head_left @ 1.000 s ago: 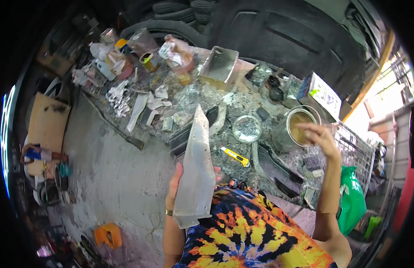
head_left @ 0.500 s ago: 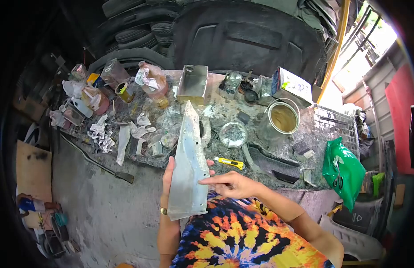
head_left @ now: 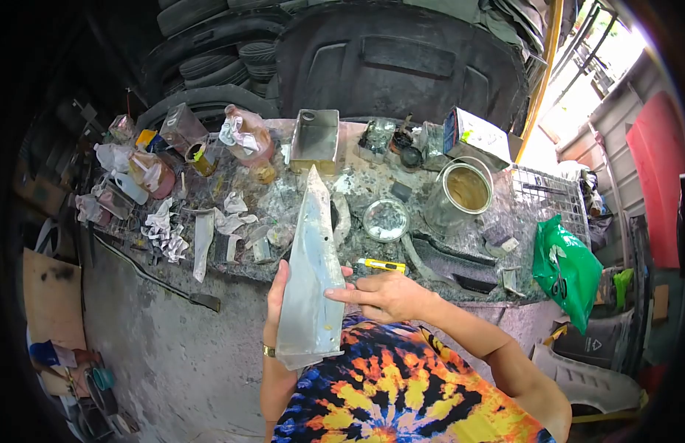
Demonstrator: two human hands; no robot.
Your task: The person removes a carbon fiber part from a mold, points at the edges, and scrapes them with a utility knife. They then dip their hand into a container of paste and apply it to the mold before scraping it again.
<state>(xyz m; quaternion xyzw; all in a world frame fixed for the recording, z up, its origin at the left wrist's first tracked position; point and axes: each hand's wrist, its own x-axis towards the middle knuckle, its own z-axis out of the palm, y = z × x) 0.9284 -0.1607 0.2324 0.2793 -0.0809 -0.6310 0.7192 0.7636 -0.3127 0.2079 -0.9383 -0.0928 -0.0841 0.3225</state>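
A long, tapered grey body panel piece (head_left: pixel 305 303) stands with its point upward in front of my chest. Chipped white edges and small holes run along its right side. My left hand (head_left: pixel 277 299) grips it from behind, thumb at the left edge and fingertips showing past the right edge. With the index finger stretched out, my right hand (head_left: pixel 383 297) touches the panel's face near its right edge; its other fingers are partly curled and hold nothing. Just beyond that hand, a yellow utility knife (head_left: pixel 381 265) lies on the workbench (head_left: pixel 276 199).
An open tin of tan paste (head_left: pixel 466 190) and a round lid (head_left: pixel 386 221) stand on the bench. Behind are a metal box (head_left: pixel 315 140) and a pinkish jug (head_left: pixel 246 136). Crumpled paper (head_left: pixel 165 230) lies left; a green bag (head_left: pixel 567 269) hangs at the right edge.
The right index fingertip has shifted slightly left and up along the panel. My left hand keeps its hold. The view has turned a little.
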